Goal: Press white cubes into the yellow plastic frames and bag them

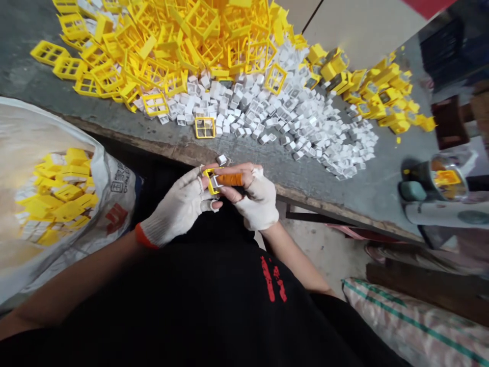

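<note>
My left hand (182, 204), in a white fingerless-tip glove with an orange cuff, is closed on a small yellow plastic frame (209, 179) just past the table edge. My right hand (256, 198), gloved the same way, has an orange covering (232, 179) on one finger. Its fingers pinch at a small white plastic piece (214, 181) inside the frame. How far the piece sits in the frame is hidden by fingers. Just beyond my hands, a loose white cube-shaped cap (221, 160) lies at the table's edge.
On the grey table (244, 153) lie a heap of yellow frames (153, 46), many white caps (275, 109) and filled yellow pieces (385, 94). An open white sack (114, 199) of yellow-and-white pieces stands left. A container (449, 178) sits at the right end.
</note>
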`<state>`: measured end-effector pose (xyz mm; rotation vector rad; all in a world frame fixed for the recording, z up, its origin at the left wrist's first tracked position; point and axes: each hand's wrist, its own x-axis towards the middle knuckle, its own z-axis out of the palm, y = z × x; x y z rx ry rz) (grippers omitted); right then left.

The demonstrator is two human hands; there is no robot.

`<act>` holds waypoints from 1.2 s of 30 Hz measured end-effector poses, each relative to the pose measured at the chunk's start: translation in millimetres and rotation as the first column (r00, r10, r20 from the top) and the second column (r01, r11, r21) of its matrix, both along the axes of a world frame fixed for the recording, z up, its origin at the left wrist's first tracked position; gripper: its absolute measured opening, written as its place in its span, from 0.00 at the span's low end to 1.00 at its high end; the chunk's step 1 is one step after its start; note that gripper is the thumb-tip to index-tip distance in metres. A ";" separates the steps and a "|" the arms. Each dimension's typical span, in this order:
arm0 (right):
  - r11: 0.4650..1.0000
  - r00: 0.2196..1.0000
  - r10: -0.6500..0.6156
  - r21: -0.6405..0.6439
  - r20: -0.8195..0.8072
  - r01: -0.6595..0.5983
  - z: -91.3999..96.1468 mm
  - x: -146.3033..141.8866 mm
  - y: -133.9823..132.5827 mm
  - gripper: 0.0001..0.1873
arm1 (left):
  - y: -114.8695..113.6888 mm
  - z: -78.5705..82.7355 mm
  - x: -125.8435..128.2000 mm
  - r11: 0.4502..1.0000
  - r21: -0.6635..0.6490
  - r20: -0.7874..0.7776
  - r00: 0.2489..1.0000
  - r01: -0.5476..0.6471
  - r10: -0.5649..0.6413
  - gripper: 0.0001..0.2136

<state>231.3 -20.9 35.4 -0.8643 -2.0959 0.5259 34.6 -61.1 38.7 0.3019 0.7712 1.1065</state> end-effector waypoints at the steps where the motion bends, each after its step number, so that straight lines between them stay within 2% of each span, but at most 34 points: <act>1: 1.000 1.000 0.012 -0.017 0.011 -0.012 -1.3 -1.4 -2.7 0.14 | -0.7 -1.4 -1.1 1.000 -0.005 0.004 1.000 0.011 -0.011 0.13; 6: 0.993 0.989 0.087 -0.090 0.117 -0.076 -5.5 3.0 0.4 0.14 | -3.8 -9.1 -5.6 0.999 -0.037 0.035 0.999 0.034 -0.033 0.14; 9: 0.994 0.992 0.058 -0.101 0.115 -0.046 -6.8 4.4 1.4 0.19 | -5.9 -12.5 -6.3 1.000 -0.008 0.051 0.998 0.025 -0.024 0.14; 12: 0.995 1.000 0.004 -0.098 0.030 -0.001 -7.7 1.4 -1.3 0.19 | -7.8 -14.3 -6.1 1.000 0.011 0.036 0.999 0.016 -0.017 0.15; 17: 1.000 0.991 -0.010 -0.024 -0.136 0.007 -9.1 -6.0 -9.6 0.11 | -9.1 -15.1 -3.5 0.998 0.052 0.056 0.998 0.030 -0.033 0.15; 22: 0.995 0.982 -0.024 0.086 -0.186 0.041 -13.2 -6.9 -15.7 0.09 | -8.3 -12.4 -1.8 0.994 0.106 0.101 0.995 0.006 -0.017 0.16; 25: 0.993 0.989 0.012 0.120 -0.145 0.006 -9.6 -2.5 -15.8 0.09 | -9.0 -10.7 -2.4 0.993 0.118 0.121 0.992 0.020 -0.035 0.17; 28: 0.994 0.998 0.044 0.102 -0.048 -0.039 -2.6 3.2 -13.9 0.12 | -11.0 -12.3 -3.5 0.993 0.113 0.129 0.990 0.046 -0.060 0.17; 33: 0.974 0.967 0.184 0.099 0.175 -0.203 2.9 17.1 -6.2 0.18 | -12.1 -16.4 -6.1 0.994 0.082 0.110 0.990 0.074 -0.083 0.15; 34: 0.978 0.971 0.167 0.095 0.170 -0.185 1.9 21.0 -2.3 0.19 | -11.4 -15.5 -6.5 0.996 0.058 0.101 0.992 0.068 -0.074 0.13; 36: 0.996 0.994 0.032 0.085 0.107 -0.041 -2.0 27.9 10.4 0.19 | -9.3 -12.2 -7.2 0.999 -0.003 0.056 0.997 0.044 -0.044 0.11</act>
